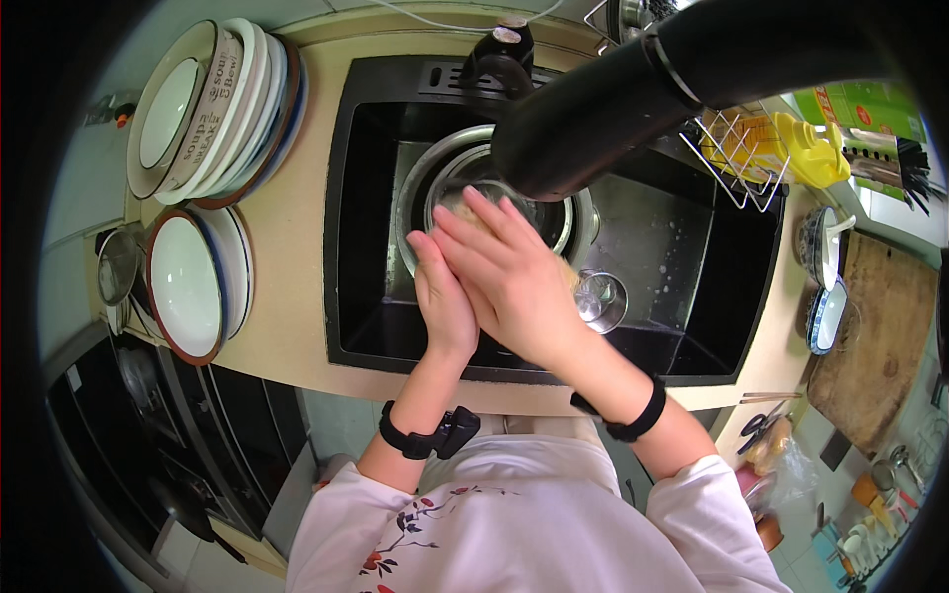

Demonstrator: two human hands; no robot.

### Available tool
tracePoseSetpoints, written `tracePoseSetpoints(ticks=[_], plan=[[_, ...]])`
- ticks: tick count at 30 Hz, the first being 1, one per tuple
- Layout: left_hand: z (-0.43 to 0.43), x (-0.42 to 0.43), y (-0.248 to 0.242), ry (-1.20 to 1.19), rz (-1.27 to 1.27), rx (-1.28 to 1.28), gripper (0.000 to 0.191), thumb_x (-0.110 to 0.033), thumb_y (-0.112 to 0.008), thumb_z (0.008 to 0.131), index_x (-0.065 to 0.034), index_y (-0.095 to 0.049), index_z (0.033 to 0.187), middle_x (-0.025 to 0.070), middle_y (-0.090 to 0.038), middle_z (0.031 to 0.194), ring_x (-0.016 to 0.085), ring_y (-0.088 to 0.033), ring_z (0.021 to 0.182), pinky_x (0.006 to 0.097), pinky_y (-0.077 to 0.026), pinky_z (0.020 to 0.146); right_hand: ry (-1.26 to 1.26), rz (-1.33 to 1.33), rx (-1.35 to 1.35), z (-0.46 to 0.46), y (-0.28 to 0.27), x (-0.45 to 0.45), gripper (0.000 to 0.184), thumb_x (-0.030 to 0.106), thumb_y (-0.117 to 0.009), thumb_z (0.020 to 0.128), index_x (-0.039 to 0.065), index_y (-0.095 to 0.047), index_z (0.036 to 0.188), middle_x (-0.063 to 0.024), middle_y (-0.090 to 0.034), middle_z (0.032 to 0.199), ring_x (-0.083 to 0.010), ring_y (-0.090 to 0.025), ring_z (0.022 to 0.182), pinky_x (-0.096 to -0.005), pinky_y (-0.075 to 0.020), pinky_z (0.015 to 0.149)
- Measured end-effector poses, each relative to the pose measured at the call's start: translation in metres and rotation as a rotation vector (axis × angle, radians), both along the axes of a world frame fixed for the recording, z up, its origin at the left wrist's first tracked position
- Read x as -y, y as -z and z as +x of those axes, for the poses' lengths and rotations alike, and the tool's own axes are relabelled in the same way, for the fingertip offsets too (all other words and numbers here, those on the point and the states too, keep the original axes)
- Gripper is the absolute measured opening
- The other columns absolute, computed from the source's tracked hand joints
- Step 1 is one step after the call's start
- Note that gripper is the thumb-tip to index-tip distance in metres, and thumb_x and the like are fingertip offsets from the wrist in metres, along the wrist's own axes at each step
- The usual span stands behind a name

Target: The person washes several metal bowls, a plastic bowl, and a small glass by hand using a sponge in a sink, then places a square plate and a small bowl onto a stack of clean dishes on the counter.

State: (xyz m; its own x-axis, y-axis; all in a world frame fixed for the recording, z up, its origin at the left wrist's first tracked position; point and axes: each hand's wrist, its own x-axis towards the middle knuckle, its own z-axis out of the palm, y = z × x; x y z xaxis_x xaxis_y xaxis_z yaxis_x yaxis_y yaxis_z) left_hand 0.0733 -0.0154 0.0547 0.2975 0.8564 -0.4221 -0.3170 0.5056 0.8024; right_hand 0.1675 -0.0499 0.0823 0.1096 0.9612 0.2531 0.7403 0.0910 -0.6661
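My left hand (445, 307) and my right hand (511, 289) are pressed palm to palm above the sink, the right lying partly over the left. Both have their fingers stretched out. Whether anything is held between the palms is hidden. Under them, nested round metal basins (412, 167) stand in the black sink (645, 230). A blurred beige thing (465, 215) shows just beyond my fingers; I cannot tell what it is. A yellowish edge peeks out beside my right hand. To its right is a small clear or metal cup (609, 300). The black faucet (571, 122) overhangs the basins.
Stacked bowls and plates (230, 111) stand at the left, with enamel-look bowls (189, 285) nearer me. At right are a wire rack (741, 156), a yellow bottle (812, 152), patterned dishes (827, 315), a wooden cutting board (867, 333) and scissors (756, 426).
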Motion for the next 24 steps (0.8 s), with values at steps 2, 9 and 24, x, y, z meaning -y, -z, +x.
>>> tracePoseSetpoints(ticks=[2, 9, 24], plan=[[-0.004, 0.0, 0.002, 0.021, -0.112, 0.056, 0.059, -0.05, -0.027, 0.106, -0.0012, -0.06, 0.107, 0.0062, -0.065, 0.107, 0.014, -0.062, 0.101, 0.0284, -0.05, 0.086, 0.003, 0.034, 0.06, -0.006, 0.01, 0.015, 0.038, 0.008, -0.067, 0.079, 0.006, -0.067, 0.117, -0.0089, -0.061, 0.131, -0.0332, -0.05, 0.13, -0.0512, -0.0375, 0.109], [-0.019, -0.004, 0.018, -0.088, -0.351, 0.174, 0.045, -0.04, -0.037, 0.106, -0.0009, -0.056, 0.115, 0.0083, -0.063, 0.113, 0.018, -0.062, 0.102, 0.0323, -0.051, 0.088, -0.153, 0.11, 0.357, 0.005, 0.024, 0.049, 0.039, 0.013, -0.062, 0.077, 0.008, -0.068, 0.115, -0.0027, -0.06, 0.133, -0.0236, -0.051, 0.13, -0.0472, -0.0381, 0.11], [-0.02, -0.008, -0.009, 0.004, -0.451, 0.326, 0.052, -0.044, -0.033, 0.106, -0.0019, -0.048, 0.133, 0.0089, -0.054, 0.135, 0.02, -0.051, 0.125, 0.0396, -0.038, 0.109, -0.06, 0.373, 0.298, 0.027, 0.035, 0.092, 0.022, 0.009, -0.072, 0.077, 0.016, -0.072, 0.099, 0.0043, -0.069, 0.12, -0.0249, -0.052, 0.128, -0.0542, -0.032, 0.115]])
